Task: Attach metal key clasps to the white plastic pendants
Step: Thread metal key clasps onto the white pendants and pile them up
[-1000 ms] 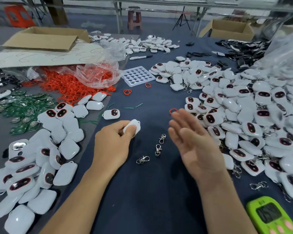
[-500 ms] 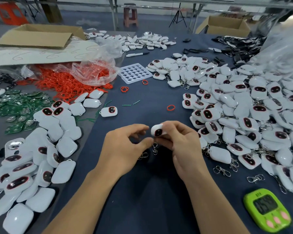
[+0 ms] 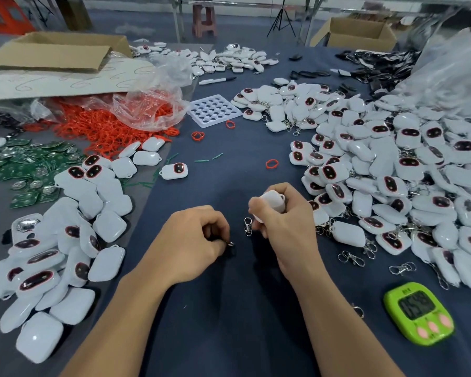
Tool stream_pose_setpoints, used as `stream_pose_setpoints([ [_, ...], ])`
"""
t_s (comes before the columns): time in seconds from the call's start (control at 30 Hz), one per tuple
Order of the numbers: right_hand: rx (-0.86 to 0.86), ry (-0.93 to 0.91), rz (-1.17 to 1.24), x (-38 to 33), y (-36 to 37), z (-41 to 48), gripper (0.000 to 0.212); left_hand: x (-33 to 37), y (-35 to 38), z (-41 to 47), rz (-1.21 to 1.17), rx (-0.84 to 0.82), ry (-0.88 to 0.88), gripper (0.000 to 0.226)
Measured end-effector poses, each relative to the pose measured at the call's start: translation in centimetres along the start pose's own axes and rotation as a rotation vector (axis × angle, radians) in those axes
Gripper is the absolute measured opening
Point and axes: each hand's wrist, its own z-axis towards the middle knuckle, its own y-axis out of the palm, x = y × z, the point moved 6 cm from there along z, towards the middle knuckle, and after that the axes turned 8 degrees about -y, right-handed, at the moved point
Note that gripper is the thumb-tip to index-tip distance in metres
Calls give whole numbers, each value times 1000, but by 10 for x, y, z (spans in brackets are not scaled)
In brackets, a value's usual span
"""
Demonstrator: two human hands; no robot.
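Pendant [image 3: 272, 203] gripped in R hand [image 3: 288, 231], long axis slanted, loop end up-right; L hand [image 3: 193, 240] fingers [image 3: 215, 223] pinch clasp [image 3: 231, 244].

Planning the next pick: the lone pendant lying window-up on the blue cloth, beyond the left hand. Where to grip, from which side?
Come from above and pinch the lone pendant across its near and far long edges. It lies flat, window up, on its own, with bare cloth along both edges. Keep off its left end: the loop for the clasp is there.
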Motion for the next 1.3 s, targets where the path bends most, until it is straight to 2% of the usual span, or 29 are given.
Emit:
stream_pose_setpoints([
  [0.13, -58, -89, -154, -6, 4, -4, 12, -2, -2, 2, -101, 123, -44, 28],
  [0.3, -49, -47, -175, -5, 3, -5, 12, -6, -2, 5, -159, 237, -87, 33],
  [0.43, -58, -114, -255, -7, 5, -6, 19, -6, -2, 5, -190, 243, -68, 34],
  [0.57, -153, -233, -389, -12, 17, -9, 13, -3, -2, 8, -394, 227, -50, 38],
  [0.8, -174, -212, -381, -13, 20, -9, 15, -4, -1, 12, -692, 173, -61, 27],
  [0.93, -114, -174, -330, -12, 16, -9, 14, -3, 0, 13, -695, 195, -46, 33],
  [1.13, -96, -180, -314, -13, 13, -8, 17, -1, 1, 11, -540, 179, -43, 26],
  [1.3, -85, -166, -317, -12, 14, -9, 19, -1, -4, 8, -503, 273, -71, 31],
])
